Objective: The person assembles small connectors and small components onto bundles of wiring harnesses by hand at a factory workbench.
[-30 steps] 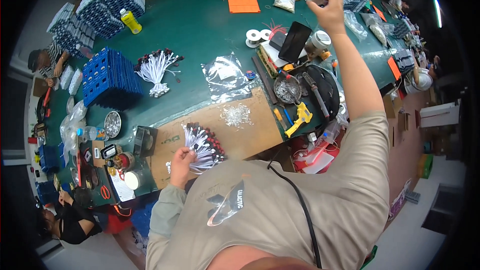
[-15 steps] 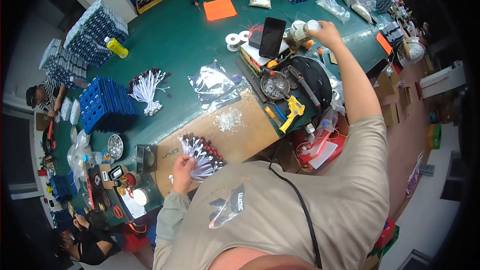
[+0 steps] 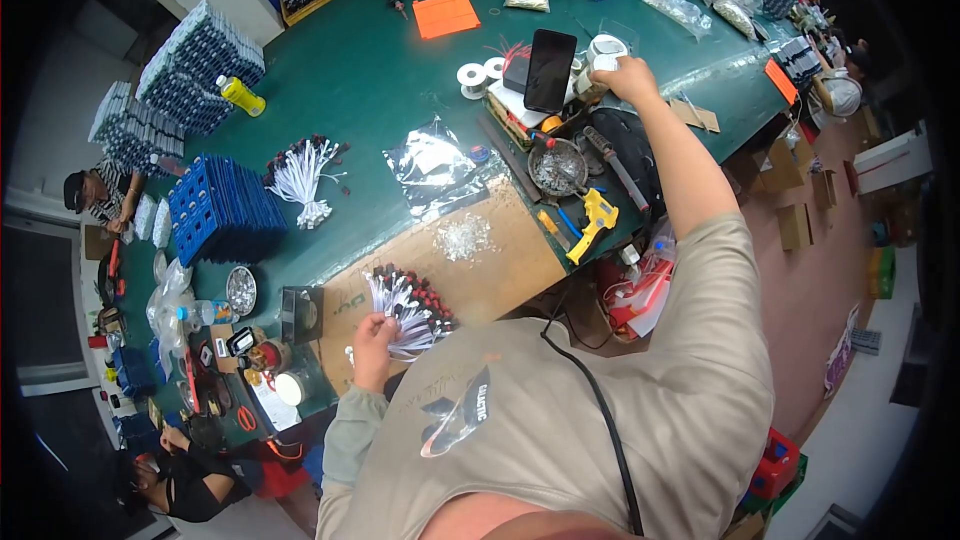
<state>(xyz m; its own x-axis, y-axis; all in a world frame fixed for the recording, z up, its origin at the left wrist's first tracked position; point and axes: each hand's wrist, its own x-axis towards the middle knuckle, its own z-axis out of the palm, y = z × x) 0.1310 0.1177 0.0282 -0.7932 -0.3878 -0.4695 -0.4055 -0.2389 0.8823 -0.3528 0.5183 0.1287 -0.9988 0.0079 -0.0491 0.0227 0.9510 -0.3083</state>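
Note:
My left hand (image 3: 372, 342) is closed around a fanned bundle of white cables with red and black ends (image 3: 408, 302), held over the near edge of a brown cardboard mat (image 3: 505, 265). My right arm stretches far across the green table (image 3: 370, 80). My right hand (image 3: 628, 78) grips a white round container (image 3: 604, 55) beside an upright black phone (image 3: 550, 68). A small pile of clear bits (image 3: 465, 237) lies on the mat between the hands.
A metal bowl (image 3: 555, 168) and a yellow tool (image 3: 596, 218) sit below my right arm. White tape rolls (image 3: 480, 73), a plastic bag (image 3: 432, 162), another cable bundle (image 3: 300, 178), blue trays (image 3: 225, 212), and a yellow bottle (image 3: 240, 95) lie left. Other people work at the left edge (image 3: 95, 198).
My right hand came down from a raised position with a pale bottle to the table beside the phone. The left hand stayed on the cable bundle.

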